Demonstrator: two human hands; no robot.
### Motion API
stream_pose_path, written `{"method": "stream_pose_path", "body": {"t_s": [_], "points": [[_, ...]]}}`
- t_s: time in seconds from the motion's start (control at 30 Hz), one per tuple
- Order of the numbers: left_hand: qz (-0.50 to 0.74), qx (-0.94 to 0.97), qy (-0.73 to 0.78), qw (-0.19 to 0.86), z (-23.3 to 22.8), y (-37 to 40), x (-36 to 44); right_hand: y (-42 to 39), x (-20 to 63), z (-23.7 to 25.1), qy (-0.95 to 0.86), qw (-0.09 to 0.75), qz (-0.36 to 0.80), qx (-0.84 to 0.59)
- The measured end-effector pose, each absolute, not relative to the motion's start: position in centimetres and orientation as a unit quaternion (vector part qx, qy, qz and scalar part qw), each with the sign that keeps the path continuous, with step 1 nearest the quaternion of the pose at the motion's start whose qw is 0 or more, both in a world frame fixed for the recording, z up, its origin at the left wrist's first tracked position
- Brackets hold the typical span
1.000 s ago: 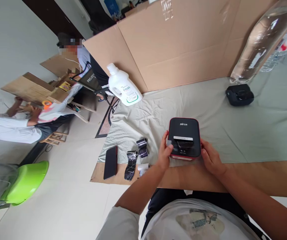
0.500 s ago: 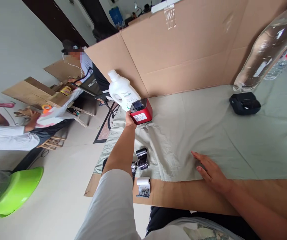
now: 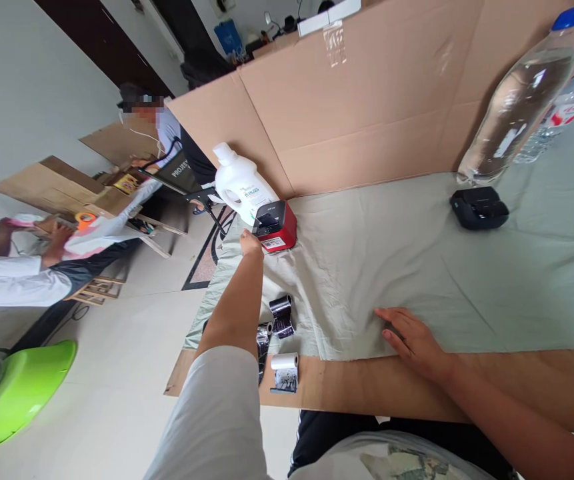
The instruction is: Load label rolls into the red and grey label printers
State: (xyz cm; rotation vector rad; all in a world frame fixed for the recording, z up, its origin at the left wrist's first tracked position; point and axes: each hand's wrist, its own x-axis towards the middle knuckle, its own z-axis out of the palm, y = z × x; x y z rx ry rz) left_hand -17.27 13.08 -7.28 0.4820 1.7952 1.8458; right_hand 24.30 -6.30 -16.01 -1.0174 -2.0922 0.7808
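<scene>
At the far left of the cloth, my left hand (image 3: 251, 243) is against the left side of a red box with a black top (image 3: 277, 227) and a white label. Its fingers look curled and are partly hidden by the box. Right behind the box leans a white jug (image 3: 241, 180) with a handle and cap. My right hand (image 3: 414, 337) rests open near the front edge of the cloth, fingers stretched out, holding nothing. Below my left forearm lie a black film roll (image 3: 281, 313), a second dark roll (image 3: 263, 333), and a white-cored roll (image 3: 285, 363) with a dark printed strip.
A black device (image 3: 479, 208) sits at the right, before a large clear bottle (image 3: 517, 110) and a smaller bottle (image 3: 557, 120). A cardboard wall (image 3: 367, 113) borders the back. Two people work at the left, beyond the table; a green tub (image 3: 31, 387) is on the floor.
The red box has tipped so that more of its black top shows and less of its label. My left hand shows more at its left side. The view has shifted slightly; my right hand stays open.
</scene>
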Motion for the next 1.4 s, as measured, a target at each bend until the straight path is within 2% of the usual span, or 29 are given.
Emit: {"method": "stream_pose_path", "body": {"t_s": [0.1,0.17,0.23,0.3,0.43,0.53,0.6,0.7,0.8,0.93,1.1,1.23,1.4], "points": [[0.683,0.166,0.695,0.152,-7.1,10.4,-12.7,-7.7,24.0,-15.3,-0.805,0.289,0.342,-0.39],[0.676,0.217,0.695,0.117,-7.9,7.6,-8.1,-8.3,23.9,-14.8,-0.819,0.245,0.395,-0.336],[0.68,0.276,0.65,0.197,-9.4,4.0,-3.1,-7.5,24.3,-14.4,-0.836,0.207,0.433,-0.264],[0.669,0.321,0.607,0.285,-11.2,0.2,1.5,-4.4,25.5,-14.0,-0.855,0.199,0.409,-0.249],[0.632,0.373,0.571,0.368,-14.7,-4.9,6.7,7.1,30.6,-12.3,-0.852,0.244,0.17,-0.431],[0.603,0.409,0.57,0.379,-16.2,-5.7,7.1,15.0,35.3,-10.6,-0.763,0.199,0.019,-0.615],[0.585,0.431,0.573,0.378,-16.4,-5.5,6.8,17.9,37.9,-10.1,-0.69,0.152,-0.014,-0.708],[0.563,0.451,0.58,0.378,-16.2,-5.3,6.6,19.1,40.0,-10.5,-0.609,0.104,0.057,-0.784],[0.557,0.455,0.581,0.381,-15.9,-5.5,6.7,18.2,39.9,-11.1,-0.576,0.102,0.094,-0.806],[0.566,0.46,0.56,0.393,-15.9,-5.7,7.0,15.2,37.0,-11.4,-0.612,0.164,0.07,-0.771],[0.568,0.419,0.459,0.54,-16.0,-5.3,7.1,6.9,30.5,-11.9,-0.76,0.291,0.089,-0.574],[0.573,0.352,0.343,0.655,-15.3,-5.3,7.0,-2.0,24.5,-12.2,-0.81,0.329,0.083,-0.478],[0.609,0.304,0.378,0.627,-14.3,-5.6,5.8,-7.8,21.4,-12.8,-0.821,0.331,0.143,-0.442]]}}
